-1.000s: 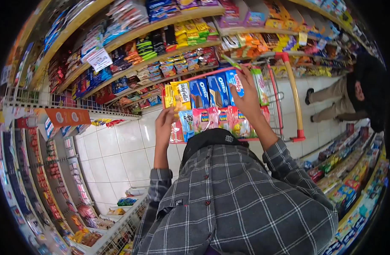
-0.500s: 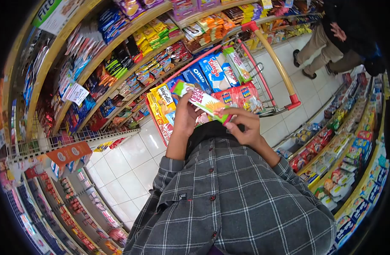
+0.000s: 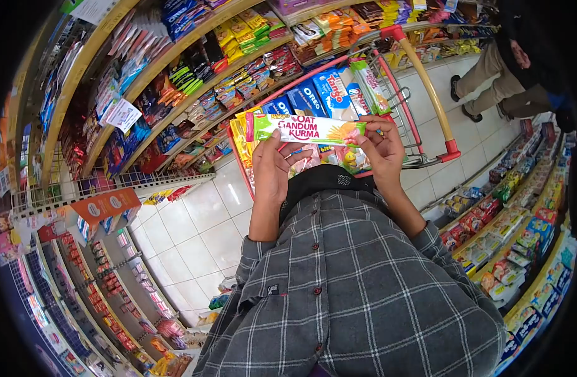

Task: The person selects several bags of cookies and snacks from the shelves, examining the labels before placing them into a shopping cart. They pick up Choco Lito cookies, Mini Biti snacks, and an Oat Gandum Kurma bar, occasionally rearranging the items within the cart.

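A long white, pink and green biscuit pack (image 3: 307, 130) reading "Oat Gandum Kurma" is held level in front of me, its label facing up. My left hand (image 3: 272, 166) is closed on its left end, thumb on the front, with some fingers spread below. My right hand (image 3: 384, 154) pinches the right end between thumb and fingers. Beneath the pack is a shopping cart (image 3: 419, 129) with red trim, filled with snacks. Among them are a blue Oreo pack (image 3: 305, 98), a Tango wafer pack (image 3: 336, 91) and a similar green-and-white pack (image 3: 370, 88). The held pack hides part of the load.
Curved-looking snack shelves (image 3: 194, 81) rise beyond the cart and to the left. Low shelves of packets (image 3: 489, 232) run along the right, with more racks (image 3: 106, 283) at lower left. A person (image 3: 489, 78) stands beyond the cart handle (image 3: 426, 88) on the tiled floor (image 3: 206, 220).
The biscuit pack has turned from a slant to nearly level, and its label now faces me squarely. My right hand has moved up and right, to the pack's end.
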A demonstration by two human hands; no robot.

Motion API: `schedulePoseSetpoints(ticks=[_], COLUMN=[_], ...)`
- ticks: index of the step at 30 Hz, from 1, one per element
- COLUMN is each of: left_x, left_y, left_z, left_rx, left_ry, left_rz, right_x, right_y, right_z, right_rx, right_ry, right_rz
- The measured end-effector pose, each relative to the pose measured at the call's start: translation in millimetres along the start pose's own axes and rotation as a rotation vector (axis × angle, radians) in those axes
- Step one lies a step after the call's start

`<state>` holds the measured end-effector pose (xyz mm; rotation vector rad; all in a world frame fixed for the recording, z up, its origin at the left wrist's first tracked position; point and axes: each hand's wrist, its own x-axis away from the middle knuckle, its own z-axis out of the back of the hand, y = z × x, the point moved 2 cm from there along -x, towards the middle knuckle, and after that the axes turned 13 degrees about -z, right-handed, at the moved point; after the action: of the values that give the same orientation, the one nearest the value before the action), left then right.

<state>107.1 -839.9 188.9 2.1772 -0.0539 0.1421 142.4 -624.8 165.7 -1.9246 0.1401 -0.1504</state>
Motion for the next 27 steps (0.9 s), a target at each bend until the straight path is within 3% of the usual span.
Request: schedulePoseSetpoints(ticks=[4, 7, 10, 15, 21, 27], left_x=[-1, -4, -5, -3, -5, -3], left_y=[1, -1, -3, -17, -19, -6], left_z=[7, 12, 9, 4, 9, 13], left_rx=[-0.042, -0.08, -0.135, -0.187, -0.204, -0.315], left_ry=[0.022, 0.051, 0.051, 0.001, -0.061, -0.167], left_rz=[-0.022, -0.028, 0.013, 0.116, 0.153, 0.095], right_x=[-7, -15, -14, -10, -23, -97], right_y=[5, -5, -17, -8, 0, 50], right_z=[-1, -5, -20, -36, -28, 47], right_rx=[0.127, 0.694, 0.897, 0.868, 0.804, 0.908], right_ry=[-0.004, 0.053, -0.033, -0.222, -0.243, 0.101], right_rz=[0.047, 0.257, 0.315, 0.212, 0.197, 0.01])
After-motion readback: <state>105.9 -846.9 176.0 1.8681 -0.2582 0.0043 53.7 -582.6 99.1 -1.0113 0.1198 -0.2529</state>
